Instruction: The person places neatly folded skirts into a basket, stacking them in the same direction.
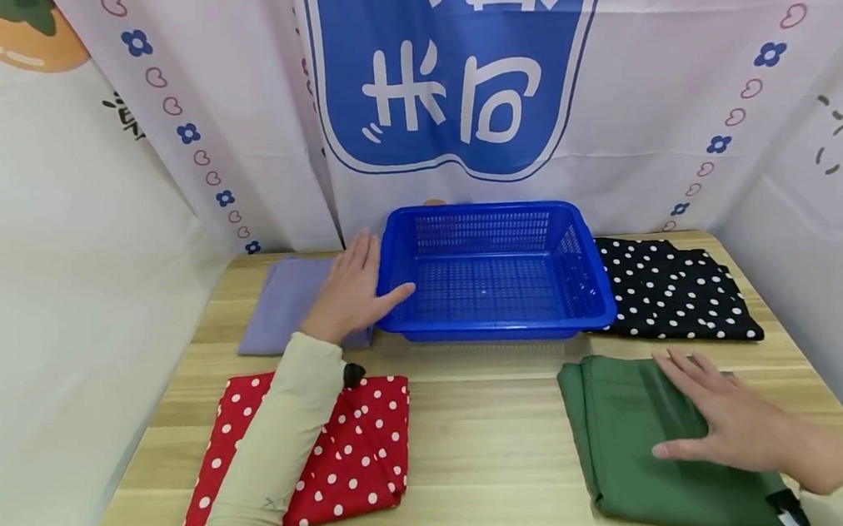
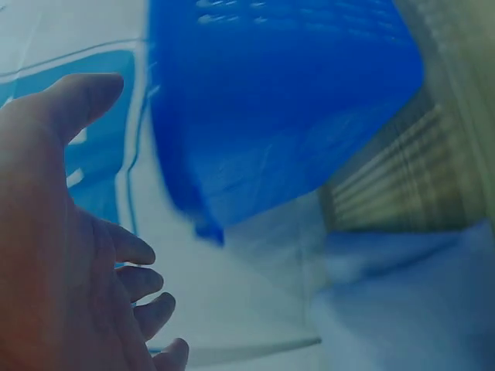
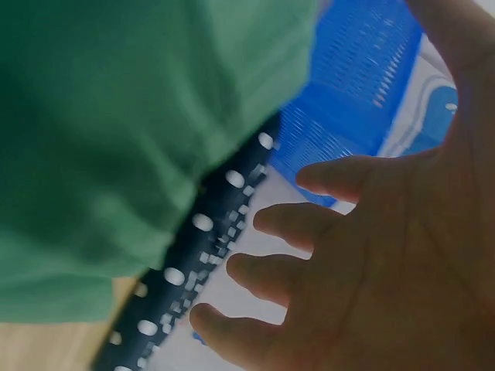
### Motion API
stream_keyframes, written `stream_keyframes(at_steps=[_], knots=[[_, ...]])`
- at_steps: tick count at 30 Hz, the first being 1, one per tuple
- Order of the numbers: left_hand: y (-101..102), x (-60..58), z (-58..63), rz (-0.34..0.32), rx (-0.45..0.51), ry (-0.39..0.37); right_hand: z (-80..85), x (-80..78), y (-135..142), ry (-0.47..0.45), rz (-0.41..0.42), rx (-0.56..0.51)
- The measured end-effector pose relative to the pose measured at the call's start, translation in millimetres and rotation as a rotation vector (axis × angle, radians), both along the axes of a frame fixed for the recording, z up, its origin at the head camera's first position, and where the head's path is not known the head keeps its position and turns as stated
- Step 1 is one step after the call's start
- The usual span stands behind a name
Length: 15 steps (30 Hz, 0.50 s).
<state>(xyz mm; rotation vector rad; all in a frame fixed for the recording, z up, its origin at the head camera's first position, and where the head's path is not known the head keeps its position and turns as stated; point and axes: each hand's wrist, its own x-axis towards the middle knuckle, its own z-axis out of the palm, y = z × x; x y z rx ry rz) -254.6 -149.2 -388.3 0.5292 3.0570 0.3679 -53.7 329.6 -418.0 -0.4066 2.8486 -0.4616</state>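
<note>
Left hand (image 1: 349, 294) by blue plastic basket (image 1: 487, 328), centre; right hand (image 1: 740, 423) over green cloth (image 1: 621, 446), lower right; both spread, empty. Sleeve (image 1: 285, 425) overlaps red polka-dot cloth (image 1: 366, 452), lower left.

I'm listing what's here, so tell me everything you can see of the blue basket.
The blue basket looks like plastic: rectangular, open-topped, round-cornered, with a smooth rim and mesh walls and floor. It is upright at the far side of the table, long side toward the camera, between the purple cloth and the black dotted cloth. The left hand is at its left rim, thumb over the edge; whether they touch is unclear.
</note>
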Motion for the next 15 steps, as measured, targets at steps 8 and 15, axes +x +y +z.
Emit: stream_keyframes(at_steps=[8, 15], knots=[[22, -9.1, -14.4, -0.045, -0.066, -0.014, -22.8, 10.9, -4, -0.024, 0.060, 0.041], [28, -9.8, -21.9, -0.055, -0.067, -0.017, -32.7, 14.2, -8, -0.043, 0.060, 0.097]])
